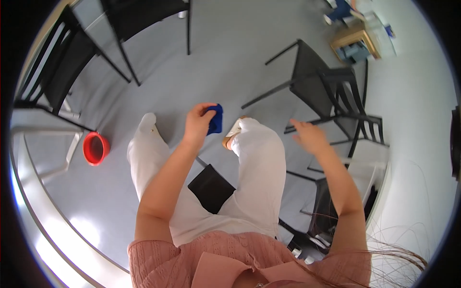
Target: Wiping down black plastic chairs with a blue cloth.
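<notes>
My left hand (198, 124) is in front of my knees, a little left of the middle of the head view. Its thumb and fingers pinch a small dark blue piece of folded cloth (216, 120), which hangs over the grey floor between my feet. Out to the right, my right hand (309, 136) reaches forward with its fingers apart and nothing in it. Beneath it in the picture stand the legs of a black chair. I sit with my knees apart, and a black seat corner (211, 187) shows between my thighs.
A red bucket (87, 148) stands on the floor at the left. Black chairs (311, 77) stand to the right, with more (68, 72) at the upper left. A wooden-framed box (374, 46) is at the upper right, where part of another person shows. A white wall runs along the right.
</notes>
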Demonstrator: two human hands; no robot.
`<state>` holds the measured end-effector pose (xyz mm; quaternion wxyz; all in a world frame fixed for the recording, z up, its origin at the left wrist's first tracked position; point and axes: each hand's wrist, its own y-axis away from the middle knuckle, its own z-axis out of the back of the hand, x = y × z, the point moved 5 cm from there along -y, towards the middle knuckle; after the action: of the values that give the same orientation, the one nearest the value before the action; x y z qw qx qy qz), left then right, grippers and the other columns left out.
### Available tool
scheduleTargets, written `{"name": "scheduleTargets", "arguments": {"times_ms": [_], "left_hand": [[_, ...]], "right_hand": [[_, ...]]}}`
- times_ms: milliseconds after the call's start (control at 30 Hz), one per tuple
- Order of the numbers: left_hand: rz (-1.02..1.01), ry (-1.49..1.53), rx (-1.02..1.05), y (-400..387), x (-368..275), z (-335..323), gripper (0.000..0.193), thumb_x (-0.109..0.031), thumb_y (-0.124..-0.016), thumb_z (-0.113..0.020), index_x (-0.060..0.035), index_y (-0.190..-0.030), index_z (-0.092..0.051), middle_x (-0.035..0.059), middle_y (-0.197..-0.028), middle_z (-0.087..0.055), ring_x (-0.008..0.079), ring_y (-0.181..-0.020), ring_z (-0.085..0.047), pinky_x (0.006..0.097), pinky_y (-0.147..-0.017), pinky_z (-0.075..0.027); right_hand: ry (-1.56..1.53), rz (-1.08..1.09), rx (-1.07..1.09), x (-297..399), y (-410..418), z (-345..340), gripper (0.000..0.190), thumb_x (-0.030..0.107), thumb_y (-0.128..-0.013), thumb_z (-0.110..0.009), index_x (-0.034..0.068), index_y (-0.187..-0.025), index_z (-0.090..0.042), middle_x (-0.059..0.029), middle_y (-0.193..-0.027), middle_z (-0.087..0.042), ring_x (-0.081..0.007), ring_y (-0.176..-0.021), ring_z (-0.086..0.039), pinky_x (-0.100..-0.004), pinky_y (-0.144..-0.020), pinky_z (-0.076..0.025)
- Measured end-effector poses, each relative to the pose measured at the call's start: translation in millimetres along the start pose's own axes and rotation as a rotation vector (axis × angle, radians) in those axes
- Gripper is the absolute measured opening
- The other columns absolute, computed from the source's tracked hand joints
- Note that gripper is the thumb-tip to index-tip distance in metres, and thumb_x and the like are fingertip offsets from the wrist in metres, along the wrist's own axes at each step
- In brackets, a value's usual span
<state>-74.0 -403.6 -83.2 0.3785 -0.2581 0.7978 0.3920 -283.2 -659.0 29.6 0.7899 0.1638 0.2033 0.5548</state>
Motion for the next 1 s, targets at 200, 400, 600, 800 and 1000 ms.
{"name": "scheduleTargets", "arguments": {"times_ms": [200, 400, 600, 800, 1000], "left_hand": [[0.097, 0.321, 0.110, 2.9, -12.5, 2.8, 0.021, -0.006, -0.088, -0.060, -0.0009, -0.107, -0.064, 0.0072, -0.099, -0.066, 0.0144, -0.086, -0.062, 0.0279, -0.075, -0.051], [-0.024, 0.318, 0.273, 8.7, -44.9, 26.7, 0.019, -0.005, -0.091, -0.058, -0.0001, -0.109, -0.062, 0.0078, -0.102, -0.065, 0.0159, -0.090, -0.064, 0.0294, -0.080, -0.053], [-0.103, 0.500, 0.196, 9.2, -67.7, 76.1, 0.026, -0.010, -0.092, -0.059, -0.0008, -0.117, -0.059, 0.0076, -0.109, -0.064, 0.0152, -0.099, -0.062, 0.0292, -0.087, -0.050], [-0.127, 0.547, -0.004, 21.0, -79.2, 120.6, 0.037, -0.024, -0.094, -0.061, -0.0048, -0.124, -0.055, 0.0083, -0.120, -0.060, 0.0177, -0.113, -0.055, 0.0339, -0.094, -0.045], [-0.030, 0.591, -0.077, 20.0, -61.8, 144.3, 0.032, -0.028, -0.095, -0.058, -0.0074, -0.119, -0.058, 0.0041, -0.114, -0.062, 0.0146, -0.108, -0.057, 0.0311, -0.091, -0.045]], "right_hand": [[-0.231, 0.362, -0.075, 150.2, -46.3, 46.7, 0.058, 0.026, -0.085, -0.067, 0.007, -0.134, -0.043, -0.0172, -0.112, -0.063, -0.0361, -0.106, -0.060, -0.0429, -0.088, -0.049], [-0.712, 0.400, 0.035, 223.0, -113.1, 47.9, 0.046, 0.019, -0.085, -0.066, 0.002, -0.125, -0.051, -0.0172, -0.109, -0.064, -0.0317, -0.102, -0.063, -0.0388, -0.084, -0.050], [-0.986, 0.360, 0.036, 259.4, -152.4, 70.6, 0.028, 0.007, -0.089, -0.048, -0.003, -0.113, -0.059, -0.0052, -0.095, -0.065, -0.0106, -0.087, -0.056, -0.0268, -0.081, -0.047], [-1.326, 0.361, -0.203, 255.7, -215.8, 164.2, 0.026, 0.021, -0.094, -0.052, 0.001, -0.106, -0.061, -0.0027, -0.100, -0.063, -0.0102, -0.089, -0.056, -0.0266, -0.079, -0.046], [-1.025, 0.488, -0.747, 290.5, -269.2, 340.0, 0.034, 0.014, -0.092, -0.044, -0.002, -0.118, -0.058, -0.0109, -0.112, -0.065, -0.0209, -0.103, -0.061, -0.0353, -0.089, -0.047]]}}
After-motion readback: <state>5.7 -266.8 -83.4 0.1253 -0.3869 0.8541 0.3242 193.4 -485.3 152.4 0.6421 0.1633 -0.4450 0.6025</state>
